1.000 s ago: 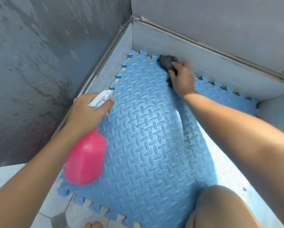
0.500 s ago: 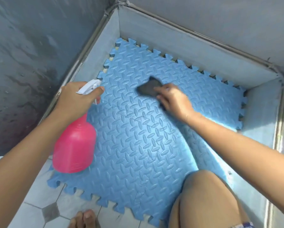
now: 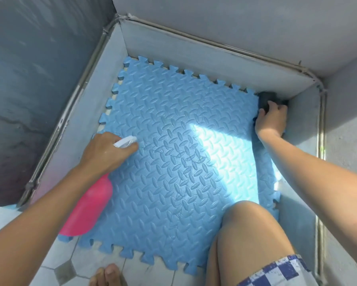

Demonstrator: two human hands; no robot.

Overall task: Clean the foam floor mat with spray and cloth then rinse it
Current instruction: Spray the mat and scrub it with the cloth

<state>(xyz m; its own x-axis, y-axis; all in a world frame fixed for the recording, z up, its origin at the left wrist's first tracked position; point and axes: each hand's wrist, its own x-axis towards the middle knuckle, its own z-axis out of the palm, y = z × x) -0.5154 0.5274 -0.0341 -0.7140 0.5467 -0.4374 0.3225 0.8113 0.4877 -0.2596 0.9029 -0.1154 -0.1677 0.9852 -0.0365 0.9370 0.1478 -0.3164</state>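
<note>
right hand [image 3: 272, 118] clamped on dark cloth [image 3: 266, 99] at foam mat [image 3: 173, 162] corner, left hand [image 3: 107, 151] around pink spray bottle [image 3: 88, 209]

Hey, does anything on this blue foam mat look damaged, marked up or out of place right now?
Thin dark scribble lines cross the middle of the foam mat, like pen marks or hairs; I cannot tell which. The mat's right edge curls up against the low wall instead of lying flat.

1 blue foam mat [image 3: 173, 162]; 1 pink spray btl [image 3: 86, 211]; 1 dark cloth [image 3: 266, 99]; 2 hands: L [image 3: 103, 153], R [image 3: 272, 118].
</note>
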